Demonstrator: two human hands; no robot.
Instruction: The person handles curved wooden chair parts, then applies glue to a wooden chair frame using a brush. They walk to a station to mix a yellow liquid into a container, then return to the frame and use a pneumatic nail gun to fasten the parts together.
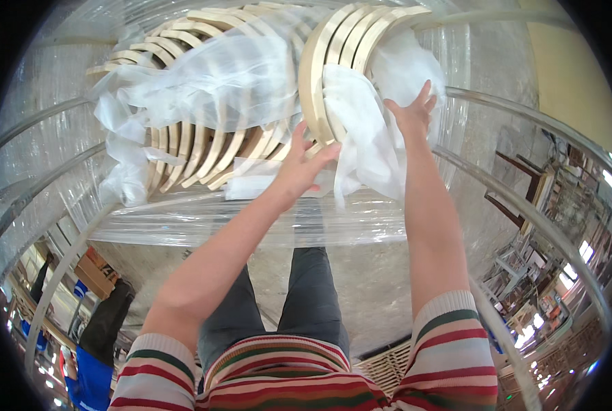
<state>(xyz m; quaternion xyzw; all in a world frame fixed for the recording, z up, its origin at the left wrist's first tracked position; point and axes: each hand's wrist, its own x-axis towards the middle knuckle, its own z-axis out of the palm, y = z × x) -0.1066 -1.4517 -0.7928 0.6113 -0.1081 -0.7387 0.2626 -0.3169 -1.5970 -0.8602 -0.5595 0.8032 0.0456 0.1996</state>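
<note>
Pale curved wooden pieces (313, 82) stand side by side in a close group in front of me, with a white foam sheet (361, 123) draped down inside their curve. My left hand (298, 168) is at the lower end of this group, its fingers apart and holding nothing. On the far side of the sheet, my right hand (414, 116) is spread beside more white foam (405, 68). Whether its fingertips touch the foam I cannot tell. To the left, more curved wooden pieces (210, 154) stand in a row, partly covered by a translucent foam sheet (217, 82).
Clear stretch film (251, 222) wraps the near side of the metal-tube frame (498, 106) around the wood. At the lower left is another person in blue (90, 377), near a cardboard box (95, 274). Wooden racks (525, 185) stand at the right.
</note>
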